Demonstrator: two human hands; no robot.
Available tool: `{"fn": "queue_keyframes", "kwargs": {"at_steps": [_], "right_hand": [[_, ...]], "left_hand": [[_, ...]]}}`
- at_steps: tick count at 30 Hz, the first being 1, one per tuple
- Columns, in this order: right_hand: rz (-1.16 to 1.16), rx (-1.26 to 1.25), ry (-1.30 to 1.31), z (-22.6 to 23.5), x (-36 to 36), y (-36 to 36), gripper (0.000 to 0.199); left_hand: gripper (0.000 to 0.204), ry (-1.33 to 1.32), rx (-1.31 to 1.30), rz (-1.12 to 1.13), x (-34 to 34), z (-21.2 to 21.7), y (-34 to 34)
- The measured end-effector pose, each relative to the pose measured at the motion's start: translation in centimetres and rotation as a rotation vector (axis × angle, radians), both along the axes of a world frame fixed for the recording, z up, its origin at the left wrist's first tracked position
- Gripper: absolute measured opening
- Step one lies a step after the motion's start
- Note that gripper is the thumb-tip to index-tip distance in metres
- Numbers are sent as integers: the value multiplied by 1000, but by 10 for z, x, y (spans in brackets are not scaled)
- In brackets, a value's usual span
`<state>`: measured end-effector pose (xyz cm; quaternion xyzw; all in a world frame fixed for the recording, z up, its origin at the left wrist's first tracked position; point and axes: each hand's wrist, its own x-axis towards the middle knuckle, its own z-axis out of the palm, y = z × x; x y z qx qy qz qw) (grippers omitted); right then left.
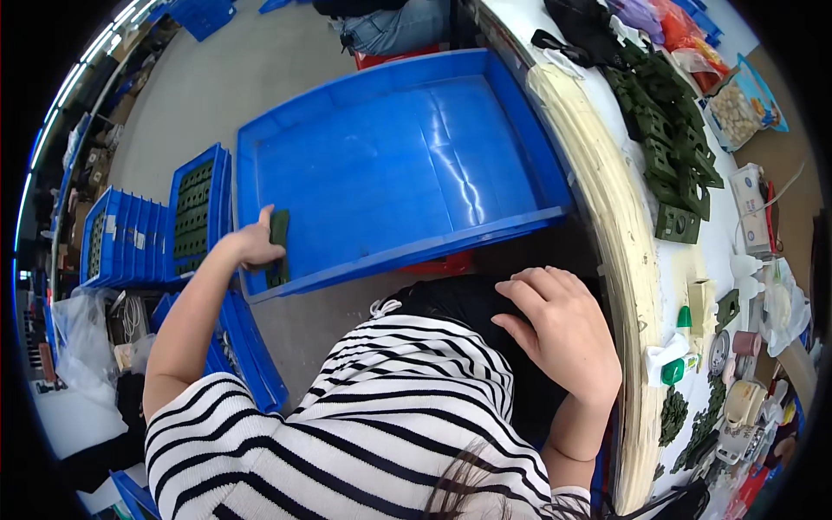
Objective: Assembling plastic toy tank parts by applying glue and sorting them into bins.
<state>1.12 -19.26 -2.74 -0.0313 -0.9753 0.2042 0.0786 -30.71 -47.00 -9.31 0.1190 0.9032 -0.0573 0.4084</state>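
My left hand [258,243] reaches into the near left corner of a large shallow blue tray [347,156]. Its fingers close on a dark green flat plate [280,227] by the tray's left wall. Just below the hand, another bit of green [277,275] shows in the same corner; whether it is a separate plate I cannot tell. Above my lap, beside the worktable's edge, hovers my right hand [559,325]. Its fingers are loosely bent and apart, with nothing seen in them.
Green plates with holes fill a blue crate [192,208] left of the tray, next to more stacked blue crates [130,238]. On the worktable [620,251] to the right lie a heap of green plates [672,130], bags and small tools. Someone in jeans [394,30] sits beyond the tray.
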Motion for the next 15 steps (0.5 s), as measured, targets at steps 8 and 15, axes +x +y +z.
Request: {"fn": "queue_keyframes", "kwargs": {"at_steps": [8, 15], "right_hand": [[-30, 1, -29, 3, 18, 13, 25], [-89, -53, 135, -18, 43, 24, 22]], "left_hand": [[116, 258, 9, -81, 22, -40, -2], [111, 373, 148, -179, 17, -31, 23]]}}
